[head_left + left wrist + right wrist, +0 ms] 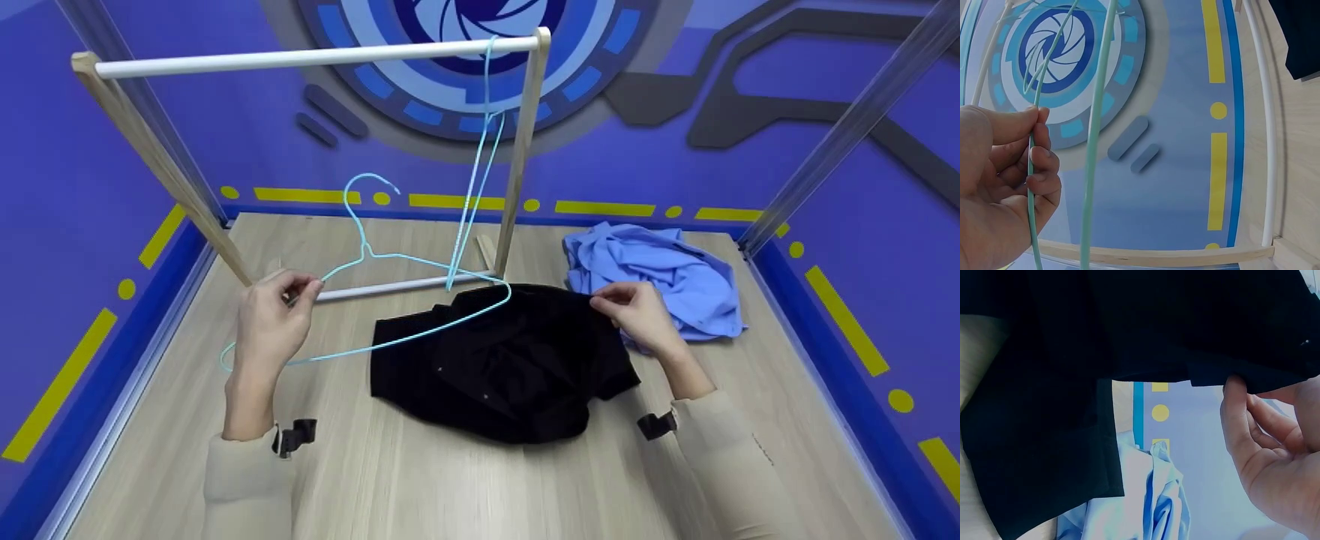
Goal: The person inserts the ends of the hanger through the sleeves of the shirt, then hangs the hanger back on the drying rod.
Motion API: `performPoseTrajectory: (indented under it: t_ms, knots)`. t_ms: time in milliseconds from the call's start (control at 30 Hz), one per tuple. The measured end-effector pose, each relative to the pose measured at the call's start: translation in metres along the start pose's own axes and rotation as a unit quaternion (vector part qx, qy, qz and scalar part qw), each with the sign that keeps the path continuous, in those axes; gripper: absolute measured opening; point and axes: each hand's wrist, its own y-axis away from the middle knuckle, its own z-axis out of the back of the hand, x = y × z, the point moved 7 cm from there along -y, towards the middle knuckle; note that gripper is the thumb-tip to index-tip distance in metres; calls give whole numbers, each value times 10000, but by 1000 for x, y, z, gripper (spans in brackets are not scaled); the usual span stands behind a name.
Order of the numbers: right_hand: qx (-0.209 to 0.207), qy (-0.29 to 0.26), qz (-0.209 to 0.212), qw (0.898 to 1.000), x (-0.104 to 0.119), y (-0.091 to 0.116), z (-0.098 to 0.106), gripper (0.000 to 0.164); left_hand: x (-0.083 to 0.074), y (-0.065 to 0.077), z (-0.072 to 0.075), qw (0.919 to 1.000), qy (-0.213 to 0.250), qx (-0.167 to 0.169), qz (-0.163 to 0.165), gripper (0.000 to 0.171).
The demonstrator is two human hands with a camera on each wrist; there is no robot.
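Note:
My left hand (274, 322) pinches a light-blue wire hanger (397, 343) by one shoulder, with its hook pointing up. In the left wrist view, the thumb and fingers (1044, 163) curl round the wire. The hanger's far end overlaps a black short-sleeved shirt (510, 360) in the head view. The shirt lies bunched on the table, two small buttons showing. Its upper right edge is pinched between the thumb and fingers of my right hand (641, 315). In the right wrist view, that edge of the shirt (1157, 326) is raised and a sleeve (1044, 450) hangs down.
A wooden rack with a white top rail (300, 58) stands at the back left. A second blue hanger (472, 187) hangs near its right post (521, 150). Behind my right hand lies a crumpled light-blue garment (660, 277). Blue walls enclose the wood-grain table (352, 465).

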Motion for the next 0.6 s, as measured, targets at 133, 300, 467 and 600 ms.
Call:
performPoseTrajectory:
  t_ms: [133, 300, 467, 600]
  knots:
    - [-20, -31, -12, 10000, 2, 0, -1, 16, 0, 1, -5, 9999, -84, 64, 33, 6]
    - [-22, 23, 7, 10000, 6, 0, -2, 16, 2, 3, -15, 9996, 32, 247, 129, 7]
    - [-12, 42, 65, 10000, 9, 1, -3, 15, 2, 4, -25, 9990, 86, 377, 218, 6]
    - [-4, 70, 61, 10000, 10, 0, -3, 15, 0, 5, -33, 9985, 183, 479, 214, 6]
